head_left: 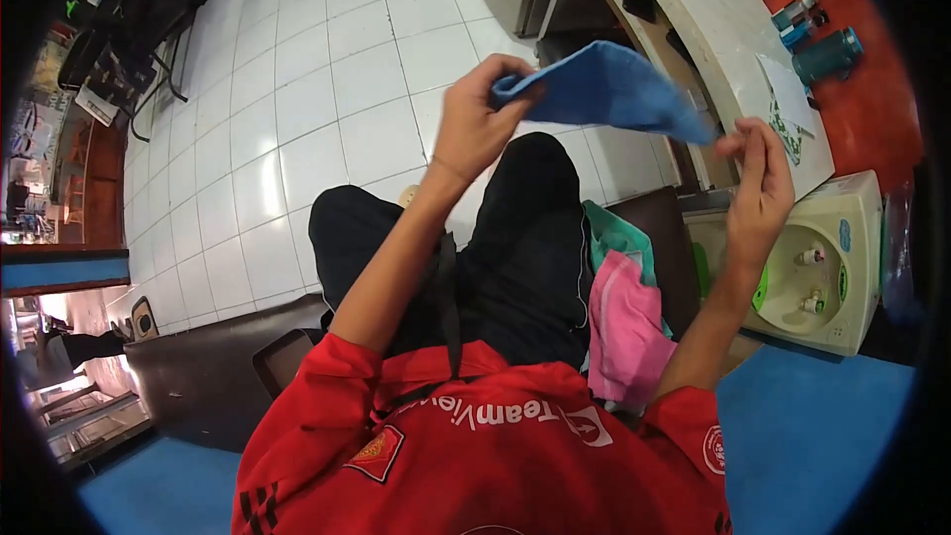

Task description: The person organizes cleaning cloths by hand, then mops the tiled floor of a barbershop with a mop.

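A blue cloth point(619, 89) stretches in the air between my two hands, above my knees, its right end smeared by motion. My left hand point(485, 114) is closed on the folded left end, with the thumb and fingers pressed round it. At the cloth's narrow right corner, my right hand point(761, 173) has its thumb and fingertips pinched together. On the seat beside my right thigh lie a pink cloth point(629, 322) and a green cloth point(622, 233), partly overlapping.
At the right stands a cream water dispenser point(832, 312) with two taps. Behind it, a curved counter point(713, 30) runs along the red wall, with a dark teal bottle point(827, 56) close by. White floor tiles point(297, 119) spread ahead; a dark brown bench point(213, 376) is at the left.
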A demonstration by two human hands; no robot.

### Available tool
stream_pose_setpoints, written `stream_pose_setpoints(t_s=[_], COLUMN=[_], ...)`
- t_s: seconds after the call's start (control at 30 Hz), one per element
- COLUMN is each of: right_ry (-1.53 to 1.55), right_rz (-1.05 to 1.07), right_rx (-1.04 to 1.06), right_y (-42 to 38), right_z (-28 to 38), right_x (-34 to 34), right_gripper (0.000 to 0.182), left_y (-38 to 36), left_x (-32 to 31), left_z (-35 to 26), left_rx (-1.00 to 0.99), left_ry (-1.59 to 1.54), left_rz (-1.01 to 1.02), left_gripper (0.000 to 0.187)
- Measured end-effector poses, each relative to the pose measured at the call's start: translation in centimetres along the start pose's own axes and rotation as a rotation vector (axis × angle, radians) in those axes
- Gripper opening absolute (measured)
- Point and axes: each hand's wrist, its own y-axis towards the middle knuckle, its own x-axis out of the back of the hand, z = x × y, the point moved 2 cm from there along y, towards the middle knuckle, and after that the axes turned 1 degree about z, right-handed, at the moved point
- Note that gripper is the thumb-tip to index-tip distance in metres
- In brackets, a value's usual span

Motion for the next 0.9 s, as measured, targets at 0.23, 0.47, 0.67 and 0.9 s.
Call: stream_pose_setpoints(t_s=[0.23, 0.47, 0.67, 0.9], right_ry=[-0.046, -0.101, 0.026, -0.163], right_rz=[0.38, 0.611, 0.456, 0.462], right_rx=[-0.174, -0.174, -0.071, 0.221], right_y=[-7.0, -12.0, -4.8, -2.3], right_z=[-1.6, -3.5, -1.4, 4.7], right_x=[-4.6, -14.7, -11.5, -4.6], right_gripper=[0.064, 0.055, 0.059, 0.064], left_y=[-4.9, -1.6, 0.7, -4.0], left_x=[3.4, 4.7, 10.1, 9.8], left_z=[1.6, -3.9, -3.9, -8.8], left_rx=[-0.144, -0.241, -0.185, -0.161], left_ry=[0.215, 0.351, 0.565, 0.396], left_rz=[0.246, 0.225, 0.212, 0.365], left_gripper=[0.035, 0.031, 0.024, 0.03])
